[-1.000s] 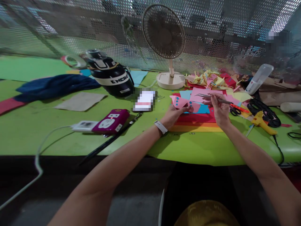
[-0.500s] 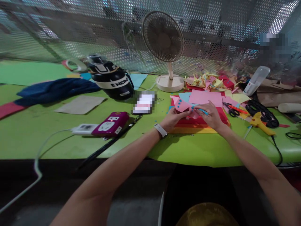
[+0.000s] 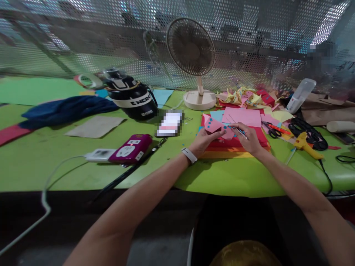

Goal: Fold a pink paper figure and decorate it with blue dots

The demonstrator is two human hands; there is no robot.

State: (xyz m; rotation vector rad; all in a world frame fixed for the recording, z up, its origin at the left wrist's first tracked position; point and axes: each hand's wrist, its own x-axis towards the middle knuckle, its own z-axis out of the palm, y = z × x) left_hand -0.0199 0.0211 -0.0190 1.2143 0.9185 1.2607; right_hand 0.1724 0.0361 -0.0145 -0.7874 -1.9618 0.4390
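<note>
My left hand (image 3: 203, 142), a pale watch band on its wrist, pinches a folded pink paper piece (image 3: 213, 125) dotted with small blue squares. In my right hand (image 3: 249, 139) is a pair of thin metal tweezers (image 3: 242, 133). The tweezers' tips reach over the right part of the pink piece, close to a blue square (image 3: 225, 127). Both hands hover above a stack of red sheets (image 3: 260, 137) with orange sheets (image 3: 235, 154) at its front edge. Flat pink paper (image 3: 245, 116) lies just behind my fingers.
Scissors (image 3: 273, 131), a yellow glue gun (image 3: 307, 145) and a black tape reel (image 3: 314, 138) lie on the right. Folded paper pieces (image 3: 246, 96) are heaped behind, beside a fan (image 3: 198, 99). A phone (image 3: 169, 123), purple power strip (image 3: 131, 148) and black bottle (image 3: 133, 98) stand left.
My right hand has turned the tweezers, and their prongs now show apart above the pink piece. The blue bit near the right fingers is no longer seen there. My left hand keeps its hold.
</note>
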